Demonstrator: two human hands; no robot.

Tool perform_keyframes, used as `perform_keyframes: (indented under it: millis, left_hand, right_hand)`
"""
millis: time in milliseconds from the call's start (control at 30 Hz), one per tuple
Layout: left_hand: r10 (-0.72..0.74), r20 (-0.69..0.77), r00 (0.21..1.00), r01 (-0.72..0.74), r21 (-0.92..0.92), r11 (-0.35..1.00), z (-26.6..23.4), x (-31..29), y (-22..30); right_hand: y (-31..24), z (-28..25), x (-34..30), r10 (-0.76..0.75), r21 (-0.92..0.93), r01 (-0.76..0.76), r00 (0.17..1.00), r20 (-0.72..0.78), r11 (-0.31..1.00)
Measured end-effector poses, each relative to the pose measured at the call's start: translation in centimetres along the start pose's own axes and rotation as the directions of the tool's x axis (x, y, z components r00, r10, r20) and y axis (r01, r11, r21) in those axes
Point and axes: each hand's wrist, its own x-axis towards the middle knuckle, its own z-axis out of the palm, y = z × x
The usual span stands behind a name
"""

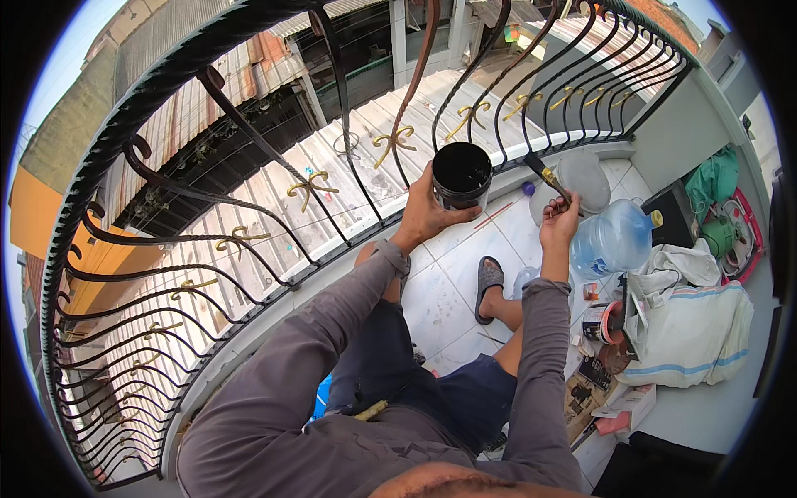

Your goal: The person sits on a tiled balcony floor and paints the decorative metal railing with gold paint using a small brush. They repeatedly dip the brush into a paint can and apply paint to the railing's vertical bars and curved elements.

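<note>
My left hand is wrapped round a can of black paint, held in front of the railing with its open top facing up. Dark paint coats the inside of the can. To the right of it, my right hand grips the handle of a paintbrush. The brush points up and to the left, and its dark bristles are near the lower bars of the railing, apart from the can. Whether the bristles touch a bar I cannot tell. The black wrought-iron railing has twisted, curved bars with gold-coloured ornaments.
A large clear blue water bottle lies at the right, close to my right forearm. Beyond it are a white sack, a smaller paint can, cardboard and a green bag. A grey round lid is near the wall.
</note>
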Motion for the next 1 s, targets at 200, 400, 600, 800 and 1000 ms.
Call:
perform_keyframes:
  millis: [200,400,600,800,1000]
  left_hand:
    - [-0.042,0.115,0.993,0.055,-0.119,0.991,6.0,5.3,-4.9]
    - [-0.136,0.131,0.982,0.154,-0.137,0.979,6.6,5.7,-7.5]
    - [-0.054,0.129,0.990,0.048,0.048,0.998,5.7,8.2,-9.3]
    - [-0.078,0.020,0.997,0.073,0.179,0.981,6.7,9.2,-11.2]
    - [-0.158,0.025,0.987,0.156,0.044,0.987,8.5,8.3,-10.8]
  right_hand:
    - [-6.4,-0.3,2.9,-0.265,-0.133,0.278,0.958,0.108,0.951]
    - [-2.9,-1.8,6.0,0.006,-0.020,-0.004,0.998,0.069,1.000]
    - [-0.1,1.7,6.0,-0.146,-0.231,0.167,0.983,0.108,0.959]
    - [-2.6,8.6,4.6,-0.369,-0.439,0.509,0.854,0.368,0.740]
    - [-5.6,14.0,2.8,-0.480,-0.500,0.698,0.716,0.508,0.513]
